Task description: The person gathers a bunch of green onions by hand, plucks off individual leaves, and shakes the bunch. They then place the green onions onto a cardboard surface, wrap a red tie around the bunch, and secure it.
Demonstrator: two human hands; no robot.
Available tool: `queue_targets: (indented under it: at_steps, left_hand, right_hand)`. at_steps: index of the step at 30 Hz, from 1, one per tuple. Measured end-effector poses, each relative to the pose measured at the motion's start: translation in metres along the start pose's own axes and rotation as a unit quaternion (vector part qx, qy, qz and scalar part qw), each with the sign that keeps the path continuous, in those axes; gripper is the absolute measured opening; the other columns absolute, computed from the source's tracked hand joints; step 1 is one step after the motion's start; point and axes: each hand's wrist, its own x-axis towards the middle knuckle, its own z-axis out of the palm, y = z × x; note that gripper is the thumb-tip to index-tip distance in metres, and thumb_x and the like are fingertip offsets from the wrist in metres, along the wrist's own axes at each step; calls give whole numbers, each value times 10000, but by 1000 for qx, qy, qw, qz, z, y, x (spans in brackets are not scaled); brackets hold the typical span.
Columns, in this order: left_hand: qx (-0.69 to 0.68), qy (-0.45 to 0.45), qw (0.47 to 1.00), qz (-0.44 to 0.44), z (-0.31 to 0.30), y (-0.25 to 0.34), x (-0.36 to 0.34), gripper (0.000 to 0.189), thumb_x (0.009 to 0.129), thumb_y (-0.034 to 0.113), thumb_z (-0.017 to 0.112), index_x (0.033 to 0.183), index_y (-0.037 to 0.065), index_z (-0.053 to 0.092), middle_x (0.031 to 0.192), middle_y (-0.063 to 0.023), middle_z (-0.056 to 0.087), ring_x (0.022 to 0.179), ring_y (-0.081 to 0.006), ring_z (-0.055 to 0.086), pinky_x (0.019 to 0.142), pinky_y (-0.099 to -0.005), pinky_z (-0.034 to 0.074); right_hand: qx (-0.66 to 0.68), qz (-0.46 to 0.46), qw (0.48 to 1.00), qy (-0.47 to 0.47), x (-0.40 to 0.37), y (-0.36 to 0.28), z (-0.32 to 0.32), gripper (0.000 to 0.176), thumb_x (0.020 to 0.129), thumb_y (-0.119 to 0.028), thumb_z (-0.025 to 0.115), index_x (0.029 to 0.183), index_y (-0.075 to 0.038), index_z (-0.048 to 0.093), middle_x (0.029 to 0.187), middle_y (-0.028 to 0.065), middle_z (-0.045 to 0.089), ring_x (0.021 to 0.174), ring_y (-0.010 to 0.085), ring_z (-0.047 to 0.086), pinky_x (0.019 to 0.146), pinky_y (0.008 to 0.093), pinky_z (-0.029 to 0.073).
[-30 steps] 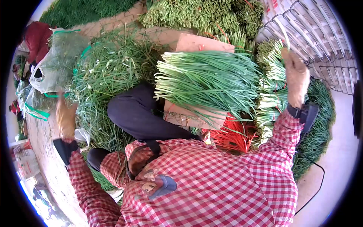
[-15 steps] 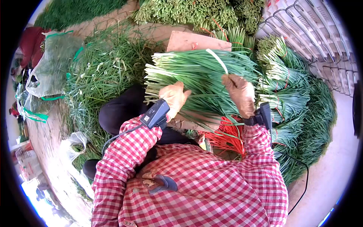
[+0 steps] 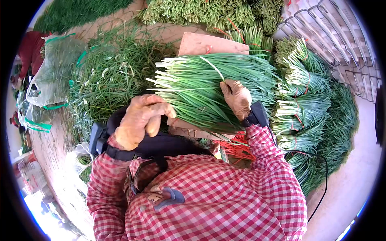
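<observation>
A thick pile of garlic chives lies crosswise before me, pale stem ends to the left and green leaves to the right. It rests on a cardboard piece whose edges show above and below. My right hand, in a tan glove, is over the leaves, fingertips pinched on one pale chive stalk that points up and left. My left hand, also gloved, is just left of the pile near the lower stem ends. Its thumb and forefinger are apart, and I see nothing between them.
Red ties lie below the cardboard. Tied chive bundles are stacked at right, beside white crates. Loose green trimmings heap at left, near a clear plastic bag. More bundles lie at the back.
My left hand has come off the stems and moved left and down towards my body. My right hand has shifted left over the pile, and the pale stalk has moved with it.
</observation>
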Motion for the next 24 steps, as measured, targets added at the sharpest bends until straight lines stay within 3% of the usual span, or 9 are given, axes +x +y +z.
queue_targets:
  at_steps: [7, 8, 10, 12, 15, 16, 18, 22, 24]
  left_hand:
    - [241, -148, 957, -68, 51, -56, 5, 166, 861, 188, 631, 778, 47, 661, 627, -24, 620, 445, -82, 492, 416, -253, 392]
    - [292, -134, 938, 127, 54, -71, -1, 128, 846, 172, 644, 800, 55, 667, 659, -33, 641, 536, -110, 569, 514, -278, 463]
    - [405, -112, 877, 231, 42, -35, -18, 146, 804, 187, 690, 811, 43, 672, 695, -53, 659, 654, -142, 637, 610, -300, 501]
    - [410, 20, 871, 270, -6, -16, -33, 187, 793, 196, 699, 885, 36, 667, 729, -49, 673, 694, -158, 660, 560, -285, 511]
    - [222, 406, 885, 43, -106, 38, -53, 242, 824, 285, 680, 878, 53, 641, 767, -87, 669, 487, -140, 599, 348, -212, 410]
    - [383, 461, 799, -43, -183, 38, -49, 292, 813, 293, 676, 962, 44, 653, 817, -150, 674, 570, -188, 636, 432, -288, 464]
    - [772, 465, 417, 116, -244, 11, -57, 257, 814, 263, 663, 970, 58, 672, 814, -164, 670, 658, -226, 643, 563, -344, 490]
    - [506, 389, 758, 137, -147, 28, 8, 254, 825, 276, 633, 930, 49, 678, 820, -148, 663, 731, -273, 626, 694, -351, 486]
    - [479, 317, 800, 176, -90, 21, 56, 220, 813, 257, 608, 851, 49, 670, 772, -159, 639, 689, -291, 608, 671, -347, 483]
  right_hand:
    - [-103, -54, 992, 57, -5, -41, -33, 143, 846, -252, 633, 873, -113, 615, 682, 128, 576, 637, 323, 585, 525, 418, 455]
    - [-95, -122, 984, 85, -5, -43, -29, 141, 838, -247, 644, 876, -115, 615, 681, 112, 577, 628, 311, 585, 521, 414, 456]
    - [-76, -255, 954, 140, -7, -46, -17, 143, 821, -238, 665, 883, -119, 615, 679, 79, 578, 610, 287, 583, 511, 405, 457]
    - [-151, -291, 938, 111, -8, -54, -15, 207, 792, -242, 696, 939, -121, 614, 716, 33, 566, 633, 239, 565, 544, 369, 469]
    - [-157, -263, 949, 71, 1, -55, -8, 186, 792, -200, 699, 934, -101, 630, 729, 60, 582, 637, 244, 570, 554, 365, 466]
    - [-160, -271, 946, 75, 5, -54, -6, 179, 793, -177, 700, 937, -87, 642, 732, 81, 602, 634, 269, 584, 556, 372, 470]
    - [-84, -243, 965, 62, 18, -51, -1, 168, 796, -157, 700, 928, -65, 654, 736, 112, 623, 636, 299, 600, 563, 377, 476]
    - [76, -141, 985, 64, 41, -18, 24, 140, 819, -153, 689, 887, -36, 651, 742, 145, 620, 653, 300, 607, 590, 358, 479]
    - [142, -147, 974, 98, 43, 4, 43, 124, 825, -139, 683, 896, -42, 653, 742, 144, 621, 653, 288, 611, 597, 352, 480]
